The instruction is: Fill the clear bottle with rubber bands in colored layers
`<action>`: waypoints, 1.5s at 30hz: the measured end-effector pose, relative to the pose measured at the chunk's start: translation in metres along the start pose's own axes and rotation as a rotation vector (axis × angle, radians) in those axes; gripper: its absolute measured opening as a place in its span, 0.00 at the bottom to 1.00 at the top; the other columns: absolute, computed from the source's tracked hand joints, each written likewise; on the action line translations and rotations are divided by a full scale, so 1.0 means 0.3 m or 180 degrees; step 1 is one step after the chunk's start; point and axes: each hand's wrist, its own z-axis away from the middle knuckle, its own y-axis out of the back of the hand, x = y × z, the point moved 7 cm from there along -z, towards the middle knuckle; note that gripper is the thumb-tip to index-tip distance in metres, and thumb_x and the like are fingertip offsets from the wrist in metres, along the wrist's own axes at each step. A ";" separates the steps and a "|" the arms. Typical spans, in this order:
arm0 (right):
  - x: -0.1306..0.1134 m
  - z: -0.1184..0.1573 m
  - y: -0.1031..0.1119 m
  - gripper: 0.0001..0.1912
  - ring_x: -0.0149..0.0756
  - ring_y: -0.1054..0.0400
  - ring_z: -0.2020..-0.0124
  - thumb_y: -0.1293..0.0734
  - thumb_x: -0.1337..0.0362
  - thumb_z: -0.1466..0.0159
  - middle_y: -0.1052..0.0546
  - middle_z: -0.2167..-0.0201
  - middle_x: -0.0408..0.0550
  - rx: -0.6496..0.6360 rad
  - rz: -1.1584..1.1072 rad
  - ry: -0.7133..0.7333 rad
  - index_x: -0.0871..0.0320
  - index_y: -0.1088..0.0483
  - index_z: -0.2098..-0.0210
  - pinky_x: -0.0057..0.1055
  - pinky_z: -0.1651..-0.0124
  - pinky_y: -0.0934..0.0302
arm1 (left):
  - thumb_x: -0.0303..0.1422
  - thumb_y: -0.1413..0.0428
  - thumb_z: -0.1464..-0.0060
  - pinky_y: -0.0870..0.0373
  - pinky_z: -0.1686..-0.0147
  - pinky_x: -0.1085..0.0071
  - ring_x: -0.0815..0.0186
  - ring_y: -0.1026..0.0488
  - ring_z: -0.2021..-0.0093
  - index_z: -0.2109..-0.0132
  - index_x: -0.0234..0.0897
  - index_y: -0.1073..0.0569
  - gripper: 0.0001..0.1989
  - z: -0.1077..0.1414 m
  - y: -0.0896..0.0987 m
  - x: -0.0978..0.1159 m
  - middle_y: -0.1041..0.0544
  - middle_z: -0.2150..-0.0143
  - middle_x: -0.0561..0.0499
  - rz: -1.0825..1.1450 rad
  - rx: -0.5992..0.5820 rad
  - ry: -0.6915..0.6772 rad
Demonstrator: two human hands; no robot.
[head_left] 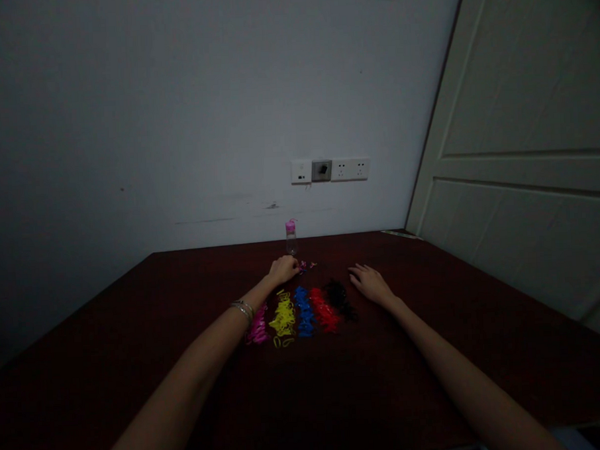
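Note:
My left hand is closed at the small pink and purple pieces near the bottle; what its fingers hold, if anything, is too small to make out. Flat on the table to the right, my right hand has its fingers spread and holds nothing. Between my arms lie rows of small bands: pink, partly behind my left forearm, then yellow, blue, red and black. The black row is nearest my right hand.
A clear bottle with a pink cap stands behind my left hand on the dark red table. Sockets are on the wall beyond. A pale panelled door is at the right.

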 end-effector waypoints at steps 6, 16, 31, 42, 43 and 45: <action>0.001 -0.003 -0.003 0.22 0.47 0.46 0.41 0.47 0.59 0.36 0.36 0.43 0.55 -0.0063 0.0019 -0.0020 0.58 0.35 0.47 0.43 0.43 0.51 | 0.36 0.49 0.49 0.36 0.65 0.74 0.63 0.29 0.60 0.64 0.40 0.25 0.10 0.002 0.021 -0.006 0.25 0.61 0.47 -0.0082 0.0022 0.0129; -0.001 -0.001 0.002 0.23 0.48 0.48 0.40 0.47 0.58 0.36 0.37 0.42 0.55 -0.0132 -0.0023 -0.0077 0.58 0.35 0.46 0.43 0.43 0.51 | 0.36 0.50 0.49 0.37 0.66 0.73 0.63 0.30 0.60 0.64 0.39 0.25 0.11 -0.007 0.147 0.010 0.26 0.59 0.47 -0.0446 0.0144 -0.0209; 0.016 -0.015 -0.022 0.23 0.48 0.46 0.41 0.48 0.57 0.36 0.37 0.42 0.55 -0.0090 0.0044 -0.0067 0.57 0.35 0.46 0.44 0.43 0.50 | 0.34 0.46 0.55 0.41 0.71 0.77 0.70 0.32 0.71 0.68 0.33 0.23 0.11 0.221 0.215 -0.150 0.25 0.72 0.50 0.0519 -0.0478 -0.0432; 0.021 -0.017 -0.024 0.24 0.46 0.45 0.41 0.48 0.58 0.37 0.36 0.43 0.55 -0.0055 0.0086 -0.0019 0.59 0.35 0.46 0.43 0.43 0.50 | 0.32 0.47 0.59 0.42 0.74 0.78 0.72 0.35 0.76 0.69 0.31 0.22 0.12 0.364 0.201 -0.198 0.27 0.76 0.52 0.0977 -0.0911 -0.0309; 0.020 -0.016 -0.023 0.24 0.46 0.45 0.42 0.48 0.58 0.37 0.36 0.43 0.55 -0.0053 0.0077 -0.0015 0.58 0.35 0.46 0.43 0.43 0.50 | 0.33 0.47 0.59 0.42 0.74 0.78 0.72 0.35 0.75 0.68 0.31 0.22 0.12 0.363 0.197 -0.206 0.26 0.76 0.52 0.1025 -0.0888 -0.0263; 0.020 -0.016 -0.021 0.24 0.45 0.45 0.42 0.48 0.57 0.37 0.36 0.43 0.55 -0.0048 0.0061 -0.0012 0.59 0.35 0.46 0.42 0.43 0.50 | 0.36 0.47 0.58 0.41 0.72 0.77 0.70 0.33 0.73 0.67 0.31 0.22 0.14 0.350 0.197 -0.233 0.25 0.74 0.51 0.1143 -0.0751 -0.0131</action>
